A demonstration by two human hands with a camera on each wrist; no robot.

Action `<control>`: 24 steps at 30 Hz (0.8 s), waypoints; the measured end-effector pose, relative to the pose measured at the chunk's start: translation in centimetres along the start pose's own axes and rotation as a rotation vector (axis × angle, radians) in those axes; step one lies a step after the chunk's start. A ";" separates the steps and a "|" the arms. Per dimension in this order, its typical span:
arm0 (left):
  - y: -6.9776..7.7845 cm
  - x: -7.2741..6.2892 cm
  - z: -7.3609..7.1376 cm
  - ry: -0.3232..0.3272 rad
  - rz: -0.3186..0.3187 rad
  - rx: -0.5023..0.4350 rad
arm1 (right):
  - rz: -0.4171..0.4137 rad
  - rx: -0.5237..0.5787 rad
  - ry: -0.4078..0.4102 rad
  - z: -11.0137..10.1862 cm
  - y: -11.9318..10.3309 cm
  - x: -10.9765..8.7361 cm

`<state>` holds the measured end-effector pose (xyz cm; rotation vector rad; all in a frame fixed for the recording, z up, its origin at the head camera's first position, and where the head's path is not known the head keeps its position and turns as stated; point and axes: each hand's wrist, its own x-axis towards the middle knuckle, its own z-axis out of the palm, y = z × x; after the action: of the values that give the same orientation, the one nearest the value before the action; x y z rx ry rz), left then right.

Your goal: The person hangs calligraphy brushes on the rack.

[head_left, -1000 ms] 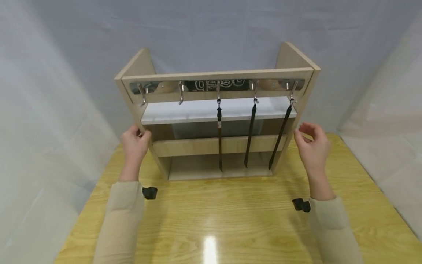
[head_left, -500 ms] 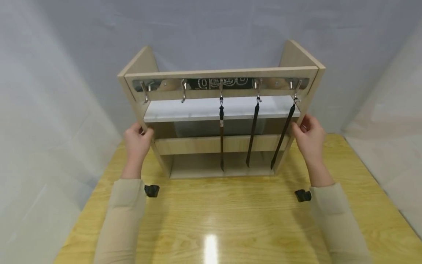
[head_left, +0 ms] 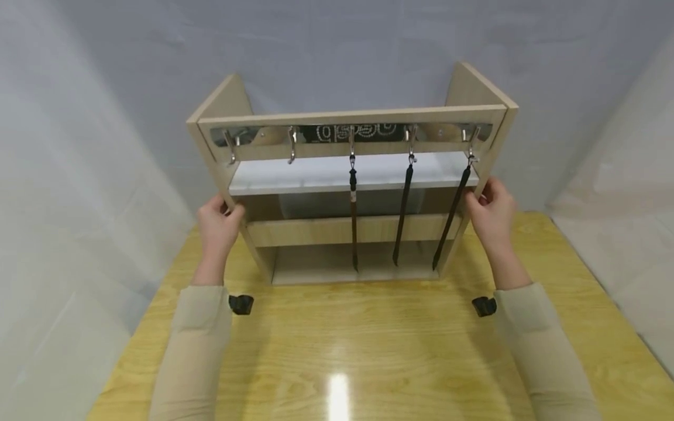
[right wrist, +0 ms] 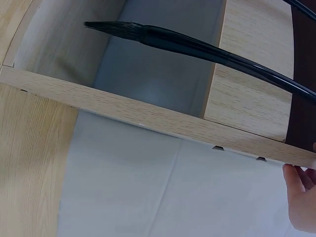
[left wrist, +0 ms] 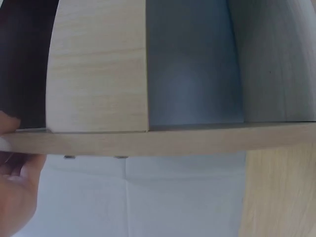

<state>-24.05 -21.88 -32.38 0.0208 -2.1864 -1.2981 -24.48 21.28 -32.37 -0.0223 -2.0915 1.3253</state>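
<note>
A pale wooden shelf rack (head_left: 353,231) stands upright on the table. My left hand (head_left: 217,228) grips the edge of its left side panel, thumb in front; the left wrist view shows the fingers on the panel edge (left wrist: 123,143). On the opposite side my right hand (head_left: 494,216) pinches the edge of the right side panel (right wrist: 148,114). Across the top front runs a shiny metal hook rail (head_left: 310,134). Three dark brushes hang from its middle and right hooks: a left brush (head_left: 354,228), a middle brush (head_left: 403,213) and a right brush (head_left: 451,219). The two left hooks hold nothing.
The yellow wood-grain table (head_left: 337,339) extends in front of the rack. Grey-white cloth (head_left: 337,52) hangs behind and at both sides. A white shelf board (head_left: 316,173) crosses the rack. Black wrist mounts, a left one (head_left: 241,304) and a right one (head_left: 484,306), sit beside the cuffs.
My right hand has moved left from beside the rack and taken hold of its right panel. The left hand keeps its grip. The rack appears shifted slightly right in the head view.
</note>
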 end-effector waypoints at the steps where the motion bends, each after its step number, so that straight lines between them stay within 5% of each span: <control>1: 0.0 0.0 -0.1 -0.012 0.005 0.006 | -0.006 0.013 0.006 0.0 0.0 0.0; 13: -0.5 -1.4 -1.4 -0.147 -0.043 -0.125 | -0.032 -0.021 0.019 0.0 -0.7 -0.5; 24: -3.8 -4.6 -4.5 -0.158 -0.143 0.004 | -0.032 -0.009 0.024 0.2 0.2 -0.2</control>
<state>-19.10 -26.08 -36.08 0.0795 -2.3581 -1.4162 -24.47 21.15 -32.71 -0.0093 -2.0693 1.2905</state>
